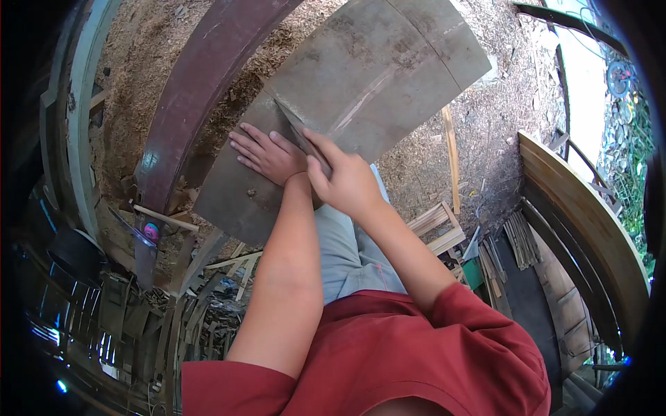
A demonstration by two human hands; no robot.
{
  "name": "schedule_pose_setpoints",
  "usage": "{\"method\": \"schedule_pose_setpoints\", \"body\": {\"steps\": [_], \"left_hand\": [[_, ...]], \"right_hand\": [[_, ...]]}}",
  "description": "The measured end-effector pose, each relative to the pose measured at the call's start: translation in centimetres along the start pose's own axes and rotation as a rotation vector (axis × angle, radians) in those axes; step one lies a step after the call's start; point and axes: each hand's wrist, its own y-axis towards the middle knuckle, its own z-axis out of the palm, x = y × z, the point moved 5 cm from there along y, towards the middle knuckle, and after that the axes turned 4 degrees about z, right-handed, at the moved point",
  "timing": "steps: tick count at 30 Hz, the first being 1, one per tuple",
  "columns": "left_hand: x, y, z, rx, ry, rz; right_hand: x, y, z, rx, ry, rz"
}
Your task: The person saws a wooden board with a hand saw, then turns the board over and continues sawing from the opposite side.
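Note:
A large, worn grey board [368,69] lies at a slant across my legs, with a dark seam near its far end. My left hand [267,154] rests on it with its palm down and fingers spread. Just right of it, my right hand [347,179] is closed round a thin, flat grey tool [293,119], its index finger stretched along it. The tool tapers away from me like a handsaw blade, but I cannot make out teeth. A dark gap or shadow runs beside it. My right palm hides its handle end, and my wrists are close together.
A curved maroon plank [187,104] arcs past the board on the left. Wood shavings [132,76] cover the ground. Curved boards [583,215] stand at the right, near a small slatted wooden piece [438,229]. Scrap wood [222,305] is heaped at the lower left.

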Motion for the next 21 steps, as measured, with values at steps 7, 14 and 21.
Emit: {"method": "schedule_pose_setpoints", "body": {"steps": [7, 14, 21], "left_hand": [[-0.6, -0.2, -0.6, -0.066, -0.017, 0.022], [-0.2, 0.2, 0.1, -0.005, 0.020, -0.001], [-0.5, 0.0, -0.6, -0.029, -0.008, 0.012]], "right_hand": [[-0.8, -9.0, -5.1, 0.008, 0.118, -0.026], [0.1, 0.6, 0.9, -0.020, 0.002, -0.016], [0.7, -5.1, -3.7, 0.000, 0.079, -0.013]]}}
